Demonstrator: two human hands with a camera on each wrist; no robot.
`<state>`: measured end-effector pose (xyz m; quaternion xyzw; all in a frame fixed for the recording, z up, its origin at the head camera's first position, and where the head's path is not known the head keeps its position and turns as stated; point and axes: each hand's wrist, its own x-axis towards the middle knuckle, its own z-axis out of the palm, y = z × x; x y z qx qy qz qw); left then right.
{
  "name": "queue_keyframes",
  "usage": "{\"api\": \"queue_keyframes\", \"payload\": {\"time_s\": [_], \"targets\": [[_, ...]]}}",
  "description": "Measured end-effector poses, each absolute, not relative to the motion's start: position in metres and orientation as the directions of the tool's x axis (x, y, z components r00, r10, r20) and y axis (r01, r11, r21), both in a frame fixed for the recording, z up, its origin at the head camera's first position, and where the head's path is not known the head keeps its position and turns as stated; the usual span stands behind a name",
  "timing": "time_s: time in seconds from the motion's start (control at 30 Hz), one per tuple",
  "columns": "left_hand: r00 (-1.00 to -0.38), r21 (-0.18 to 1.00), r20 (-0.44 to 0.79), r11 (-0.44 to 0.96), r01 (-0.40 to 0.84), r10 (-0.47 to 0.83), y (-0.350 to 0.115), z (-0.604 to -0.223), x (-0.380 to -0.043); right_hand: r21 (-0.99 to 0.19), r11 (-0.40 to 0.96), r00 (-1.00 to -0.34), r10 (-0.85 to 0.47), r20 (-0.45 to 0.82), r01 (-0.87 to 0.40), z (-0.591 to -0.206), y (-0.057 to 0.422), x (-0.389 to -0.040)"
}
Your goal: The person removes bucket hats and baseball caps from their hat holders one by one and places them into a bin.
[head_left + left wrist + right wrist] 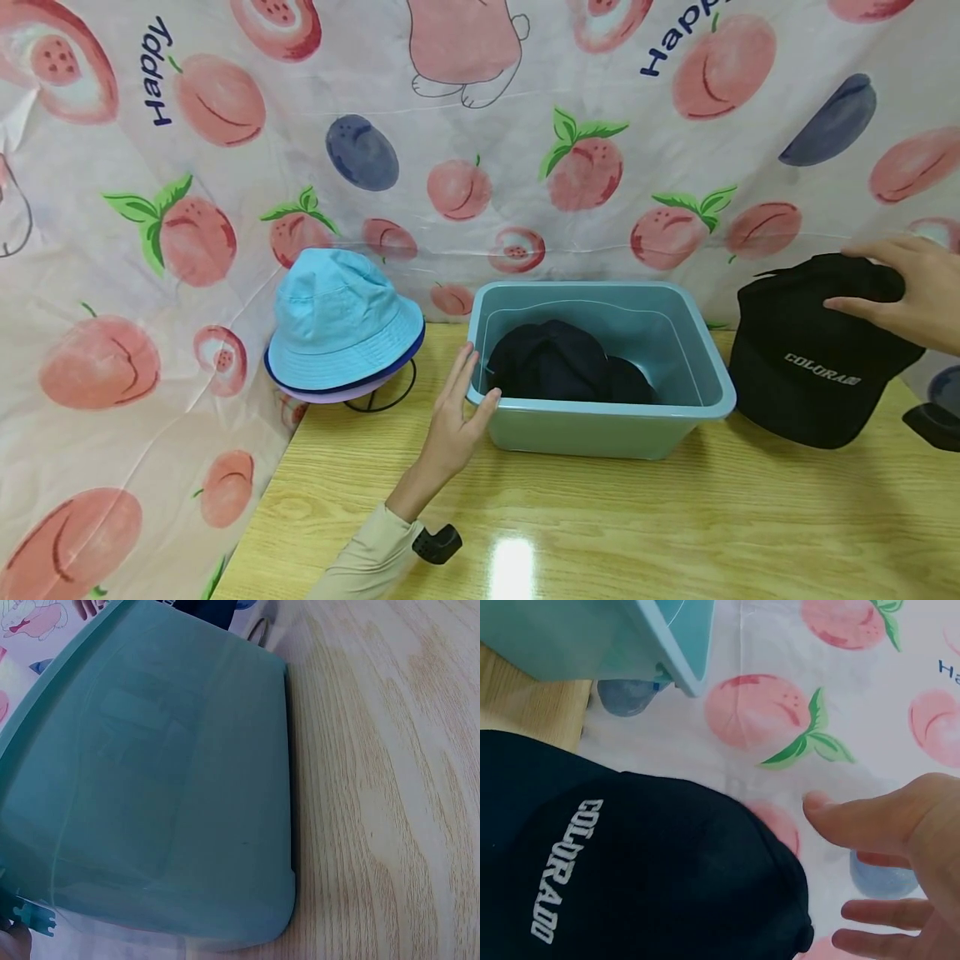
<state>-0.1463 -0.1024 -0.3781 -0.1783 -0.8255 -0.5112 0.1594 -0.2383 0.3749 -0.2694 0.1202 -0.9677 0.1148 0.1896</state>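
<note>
A light blue-green plastic bin (585, 433) stands on the table with a dark cap (547, 362) inside. My left hand (447, 425) touches the bin's front left corner, fingers extended along the rim. The bin's wall (165, 787) fills much of the left wrist view. To the right of the bin is a black cap (795, 404) with COLORADO in white letters, brim down. My right hand (918, 287) is at its crown, thumb and fingers spread. In the right wrist view, a gap shows between the hand (926, 847) and the cap (675, 862). What supports this cap is hidden.
Left of the bin, a light blue bucket hat (337, 308) tops a stack with dark blue and lilac brims, on a black wire stand (386, 400). A fruit-print cloth (480, 125) hangs behind the wooden table (637, 525).
</note>
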Motion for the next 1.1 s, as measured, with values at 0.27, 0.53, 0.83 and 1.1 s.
{"api": "queue_keyframes", "payload": {"time_s": [0.27,0.53,0.83,1.1], "targets": [[-0.890,0.790,0.437,0.418,0.449,0.129,-0.101,-0.378,-0.147,-0.159,0.967,-0.930,-0.135,0.341,-0.198,-0.284,0.390,-0.243],[-0.891,0.793,0.435,0.412,0.448,0.131,-0.101,-0.377,-0.148,-0.174,0.964,-0.903,-0.114,0.415,-0.202,-0.298,0.397,-0.246],[-0.893,0.796,0.431,0.412,0.443,0.126,-0.101,-0.378,-0.148,-0.273,0.935,-0.888,-0.083,0.453,-0.227,-0.301,0.398,-0.250],[-0.895,0.799,0.428,0.411,0.439,0.124,-0.101,-0.378,-0.149,-0.310,0.923,-0.879,-0.058,0.474,-0.228,-0.299,0.394,-0.256]]}}
